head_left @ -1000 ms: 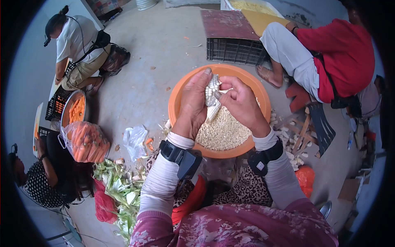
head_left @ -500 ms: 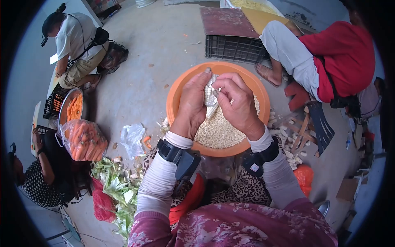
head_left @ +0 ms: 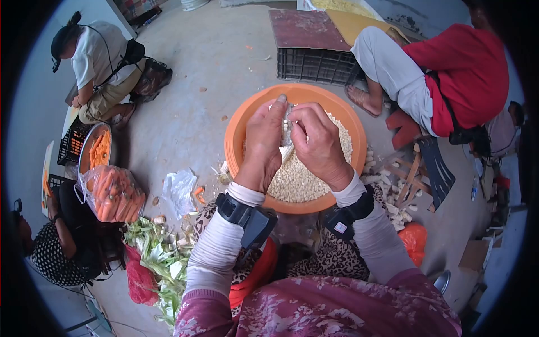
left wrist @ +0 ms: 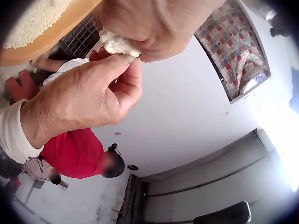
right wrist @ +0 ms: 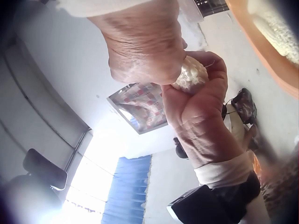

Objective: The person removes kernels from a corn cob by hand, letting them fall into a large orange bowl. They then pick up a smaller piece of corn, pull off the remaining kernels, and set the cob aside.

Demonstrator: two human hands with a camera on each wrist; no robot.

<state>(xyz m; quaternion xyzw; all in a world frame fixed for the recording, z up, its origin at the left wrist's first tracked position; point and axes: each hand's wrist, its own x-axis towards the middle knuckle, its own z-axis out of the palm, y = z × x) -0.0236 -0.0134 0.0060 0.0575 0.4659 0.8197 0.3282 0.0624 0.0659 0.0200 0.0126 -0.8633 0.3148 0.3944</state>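
In the head view's upper centre, the left hand [head_left: 260,145] has its grip wrapped round a cob [right wrist: 192,74]; the right hand [head_left: 320,143], fingers curled, pinches it too. Below, a basin [head_left: 233,143] holds kernels [head_left: 314,182]. Bagged carrots [head_left: 114,195] sit centre left, husks [head_left: 160,255] lower left.

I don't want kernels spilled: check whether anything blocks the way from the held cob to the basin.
Nothing visible blocks it: the left hand holds the cob above the orange basin of loose kernels. Just below it shows a pale piece, possibly a second cob.
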